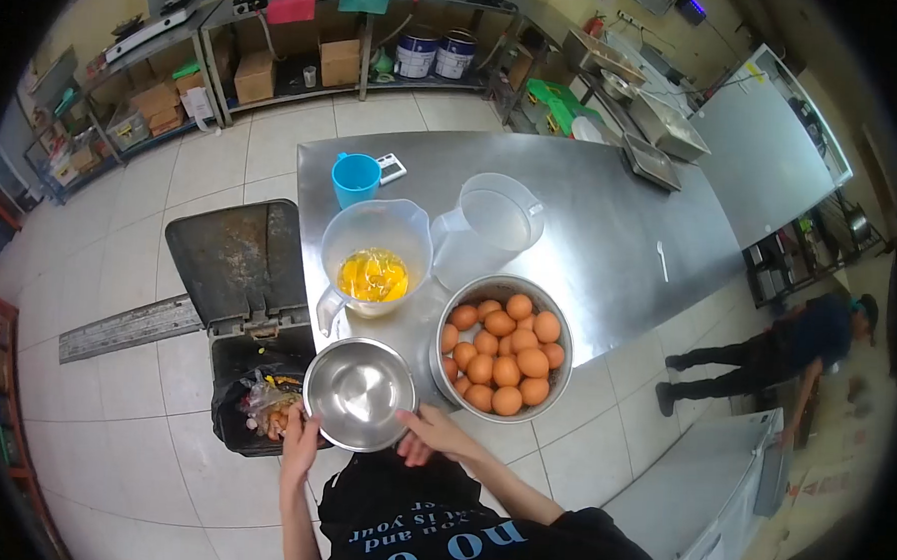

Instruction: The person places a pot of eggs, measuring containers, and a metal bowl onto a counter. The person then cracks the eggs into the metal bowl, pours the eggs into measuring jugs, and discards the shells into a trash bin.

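Observation:
A shiny metal bowl [361, 391] is held at the table's near edge, with nothing visible inside. My left hand [302, 437] grips its left rim, and my right hand [434, 436] has its thumb over the right rim, the other fingers partly hidden. Just beyond the bowl stands a clear plastic measuring jug [328, 237] with cracked eggs [374, 275] in it, several yolks showing. To the right, a deep metal pot [560, 397] is filled with several brown eggs [508, 371]. Behind the pot is a second translucent jug [491, 222].
An open bin [234, 261] with eggshells and waste stands left of the table [601, 217]. A blue cup [356, 179], a small white device [391, 168] and a white plastic fork [662, 259] lie farther off. Another person [801, 345] stands at the right near a white freezer [700, 491].

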`<state>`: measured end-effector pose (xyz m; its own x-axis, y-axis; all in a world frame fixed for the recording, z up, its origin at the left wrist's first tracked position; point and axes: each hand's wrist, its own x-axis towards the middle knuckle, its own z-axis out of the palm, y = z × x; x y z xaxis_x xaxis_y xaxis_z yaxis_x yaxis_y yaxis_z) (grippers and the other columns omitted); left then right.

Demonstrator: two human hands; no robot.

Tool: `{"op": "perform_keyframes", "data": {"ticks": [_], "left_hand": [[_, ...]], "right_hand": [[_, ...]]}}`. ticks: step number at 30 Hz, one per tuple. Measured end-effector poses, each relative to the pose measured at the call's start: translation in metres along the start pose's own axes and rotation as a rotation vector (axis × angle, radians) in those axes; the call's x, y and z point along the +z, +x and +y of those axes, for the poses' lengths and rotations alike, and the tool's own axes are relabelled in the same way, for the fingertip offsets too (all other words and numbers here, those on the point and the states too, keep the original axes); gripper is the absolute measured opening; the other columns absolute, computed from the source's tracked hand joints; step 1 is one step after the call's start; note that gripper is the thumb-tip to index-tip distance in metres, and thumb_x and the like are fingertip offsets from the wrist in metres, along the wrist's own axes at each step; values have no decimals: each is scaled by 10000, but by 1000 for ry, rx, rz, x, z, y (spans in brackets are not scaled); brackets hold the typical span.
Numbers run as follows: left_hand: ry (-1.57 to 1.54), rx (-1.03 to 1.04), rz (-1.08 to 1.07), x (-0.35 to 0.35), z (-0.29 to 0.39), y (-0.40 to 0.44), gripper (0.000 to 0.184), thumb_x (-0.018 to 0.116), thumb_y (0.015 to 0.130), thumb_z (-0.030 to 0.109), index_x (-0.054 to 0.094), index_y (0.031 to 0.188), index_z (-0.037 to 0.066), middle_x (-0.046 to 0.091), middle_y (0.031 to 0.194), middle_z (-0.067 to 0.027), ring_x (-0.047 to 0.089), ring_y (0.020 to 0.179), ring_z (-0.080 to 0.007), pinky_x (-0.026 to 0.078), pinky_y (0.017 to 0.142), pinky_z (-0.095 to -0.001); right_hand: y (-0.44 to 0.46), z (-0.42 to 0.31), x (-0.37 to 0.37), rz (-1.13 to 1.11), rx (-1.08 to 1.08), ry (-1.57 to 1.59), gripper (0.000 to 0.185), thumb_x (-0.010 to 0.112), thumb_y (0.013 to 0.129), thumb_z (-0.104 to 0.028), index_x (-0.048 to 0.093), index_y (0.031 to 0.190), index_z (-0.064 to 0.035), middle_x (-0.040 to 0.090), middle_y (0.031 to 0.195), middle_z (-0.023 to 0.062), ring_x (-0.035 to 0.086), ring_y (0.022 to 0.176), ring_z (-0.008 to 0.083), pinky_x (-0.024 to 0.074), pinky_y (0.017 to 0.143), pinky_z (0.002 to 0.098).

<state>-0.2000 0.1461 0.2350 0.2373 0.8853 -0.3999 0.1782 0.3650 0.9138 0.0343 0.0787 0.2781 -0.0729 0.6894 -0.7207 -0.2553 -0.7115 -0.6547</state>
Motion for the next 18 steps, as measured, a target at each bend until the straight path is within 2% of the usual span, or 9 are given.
{"op": "perform_keyframes", "data": {"ticks": [2, 4, 6, 8, 12, 14, 15, 17, 18], "left_hand": [[50, 65, 74, 13, -4, 6, 245, 475, 935, 152, 454, 1166, 70, 515, 860, 0, 489, 681, -61, 438, 600, -208], [-147, -11, 76, 20, -4, 14, 200, 493, 915, 77, 429, 1104, 84, 453, 793, 25, 439, 616, -40, 406, 529, -186], [-150, 8, 56, 31, 2, 18, 202, 491, 914, 68, 419, 1101, 89, 438, 781, 32, 430, 607, -34, 394, 511, -178], [-131, 32, 35, 40, 3, 24, 220, 497, 912, 66, 401, 1108, 94, 427, 770, 35, 423, 592, -27, 381, 486, -167], [-108, 7, 44, 37, -9, 30, 245, 494, 924, 95, 411, 1154, 92, 500, 769, 9, 476, 634, -48, 384, 517, -190], [19, 210, 183, 30, -19, 32, 288, 489, 945, 134, 397, 1213, 81, 487, 782, -3, 471, 626, -52, 381, 502, -188], [25, 216, 199, 24, -22, 31, 288, 489, 945, 134, 397, 1213, 81, 487, 782, -3, 471, 626, -52, 381, 502, -188], [-140, 156, 368, 17, -18, 21, 308, 532, 933, 151, 453, 1218, 67, 488, 847, 6, 452, 753, -62, 382, 690, -211], [-189, 112, 424, 12, -15, 18, 300, 513, 943, 154, 448, 1225, 74, 483, 885, 4, 460, 781, -60, 383, 698, -205]], "right_hand": [[-60, -52, -12, -25, 29, -459, 336, 545, 929, -247, 544, 1188, -34, 644, 714, 128, 630, 519, 181, 522, 464, 249], [-99, -67, -46, 90, -378, -540, 398, 660, 843, -157, 558, 1217, -68, 626, 803, 109, 629, 633, 175, 527, 557, 270], [-110, -77, -81, 650, -880, -896, 419, 724, 731, -62, 613, 1134, -98, 603, 928, 121, 618, 834, 240, 516, 718, 328], [-100, -76, -116, 717, -700, -991, 441, 745, 664, -57, 604, 1080, -99, 563, 999, 134, 566, 951, 306, 476, 826, 368], [-75, -64, -130, 673, -768, -1169, 373, 722, 669, -29, 578, 1011, -66, 554, 978, 151, 556, 923, 344, 462, 844, 373], [-70, -73, -124, 625, -625, -1082, 370, 699, 666, -4, 560, 1004, -61, 563, 999, 122, 565, 907, 298, 464, 820, 362], [-62, -70, -127, 612, -640, -1078, 370, 699, 666, -4, 560, 1004, -61, 563, 999, 122, 565, 907, 298, 464, 820, 362], [-48, -65, -130, 328, -680, -326, 348, 647, 709, -27, 551, 1041, -68, 566, 1005, 85, 564, 886, 252, 465, 777, 339], [-44, -65, -133, 246, -463, 45, 332, 594, 773, -94, 522, 1097, -74, 560, 1022, 71, 548, 862, 198, 461, 725, 303]]}}
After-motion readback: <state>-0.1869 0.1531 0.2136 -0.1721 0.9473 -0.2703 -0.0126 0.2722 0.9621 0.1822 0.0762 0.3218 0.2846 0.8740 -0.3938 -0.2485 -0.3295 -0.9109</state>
